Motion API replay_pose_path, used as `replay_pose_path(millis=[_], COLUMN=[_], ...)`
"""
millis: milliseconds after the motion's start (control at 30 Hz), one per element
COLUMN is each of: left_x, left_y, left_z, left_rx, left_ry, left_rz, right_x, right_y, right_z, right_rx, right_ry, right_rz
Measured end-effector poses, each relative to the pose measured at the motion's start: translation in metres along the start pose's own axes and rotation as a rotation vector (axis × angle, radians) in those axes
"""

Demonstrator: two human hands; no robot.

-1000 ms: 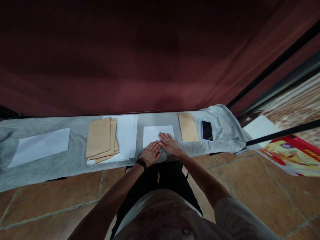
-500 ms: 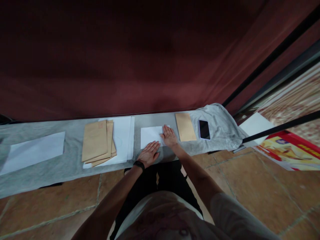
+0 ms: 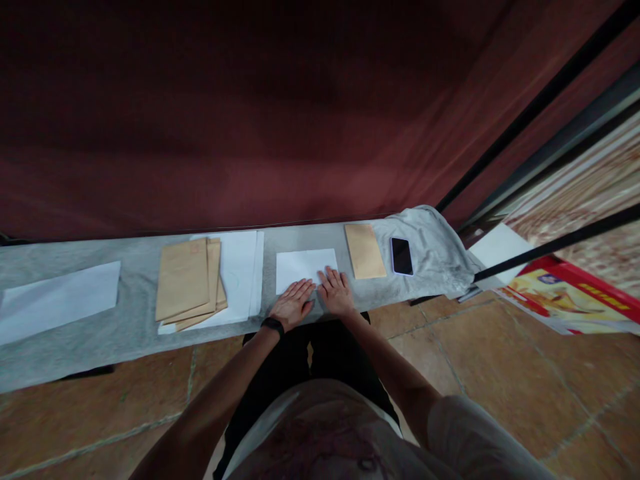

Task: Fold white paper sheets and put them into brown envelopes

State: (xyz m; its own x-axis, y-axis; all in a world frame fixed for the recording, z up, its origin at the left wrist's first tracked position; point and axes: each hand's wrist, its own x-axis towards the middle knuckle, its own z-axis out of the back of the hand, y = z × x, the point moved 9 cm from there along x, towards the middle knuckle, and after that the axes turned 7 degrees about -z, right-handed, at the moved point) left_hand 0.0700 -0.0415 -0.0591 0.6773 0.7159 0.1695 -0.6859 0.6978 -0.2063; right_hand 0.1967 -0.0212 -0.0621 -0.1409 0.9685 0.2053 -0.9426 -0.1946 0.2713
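Note:
A small white sheet of paper, perhaps folded, lies on the grey cloth in front of me. My left hand, with a black band at the wrist, rests flat over its near edge, fingers stretched out. On its near right corner lies my right hand, palm down with the fingers extended. The two hands are close together, and neither grips anything. Right of the sheet is a single brown envelope. To the left, several brown envelopes are stacked on larger white sheets.
A phone lies right of the single envelope. Another white sheet is at the far left of the narrow cloth-covered table. Dark red fabric hangs behind. A red and yellow box and black bars stand at the right.
My right hand has slid toward me, from the sheet's right side to its near right corner. My left hand stays flat at the near edge. The whole view has shifted slightly.

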Motion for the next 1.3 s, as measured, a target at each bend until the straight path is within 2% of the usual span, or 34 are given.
replay_pose_path(millis=[167, 367, 500, 700, 933, 1100, 1300], left_x=[-0.001, 0.011, 0.026, 0.045, 0.046, 0.038, 0.015], left_y=[0.002, 0.013, 0.034, 0.076, 0.115, 0.117, 0.103], left_z=[-0.004, -0.014, -0.020, -0.018, -0.009, -0.005, -0.003], left_rx=[-0.008, -0.032, -0.048, -0.027, 0.001, 0.006, 0.019], left_ry=[0.011, -0.013, -0.001, 0.056, 0.046, -0.030, -0.138], left_rz=[0.025, 0.136, 0.218, 0.315, 0.459, 0.517, 0.538], right_x=[-0.018, -0.021, -0.020, -0.021, -0.020, -0.019, -0.018], right_y=[0.006, 0.009, 0.011, 0.012, 0.010, 0.009, 0.010], right_z=[0.004, 0.005, 0.008, 0.011, 0.009, 0.009, 0.010], right_rx=[-0.008, -0.022, -0.016, 0.004, -0.016, -0.010, -0.005], right_ry=[0.025, 0.040, 0.036, 0.031, 0.043, 0.046, 0.047], right_rz=[0.078, 0.118, 0.124, 0.127, 0.095, 0.091, 0.088])
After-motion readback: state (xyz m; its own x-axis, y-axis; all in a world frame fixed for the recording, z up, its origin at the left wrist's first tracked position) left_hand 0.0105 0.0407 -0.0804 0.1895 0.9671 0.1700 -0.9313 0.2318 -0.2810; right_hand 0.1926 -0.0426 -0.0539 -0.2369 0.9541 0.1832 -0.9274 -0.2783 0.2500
